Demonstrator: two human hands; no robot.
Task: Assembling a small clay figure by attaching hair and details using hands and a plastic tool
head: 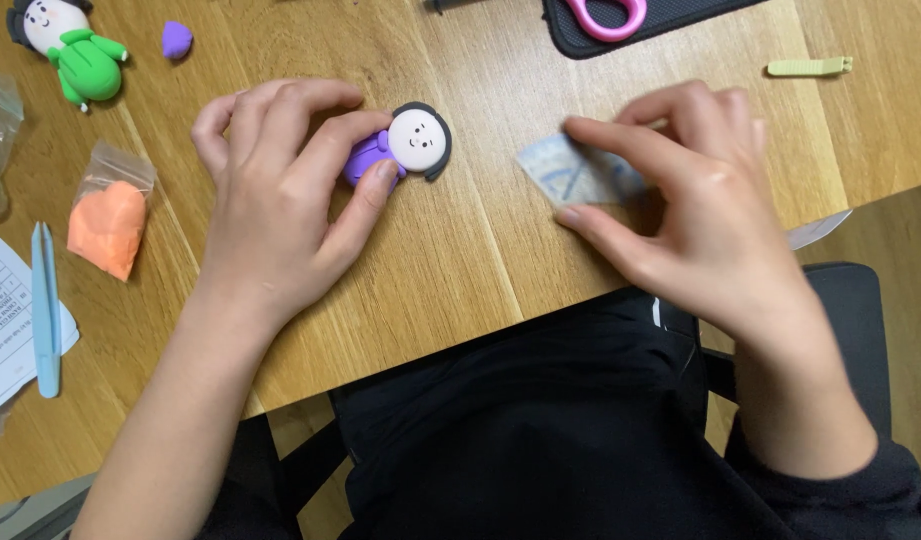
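Observation:
A small clay doll [412,140] with a pale face, black hair and a purple body lies on the wooden table [480,250]. My left hand [280,190] rests over its purple body, fingers closed on it, and only the head shows fully. My right hand [680,190] pinches a small clear plastic bag [572,172] between thumb and forefinger, flat on the table to the right of the doll.
A green-bodied clay doll [75,50] and a purple clay lump [176,39] lie far left. A bag of orange clay [108,222], a pale blue tool [45,305], paper [0,330], a black case [670,15] with pink scissors [608,14], and a light green tool [808,67] surround them.

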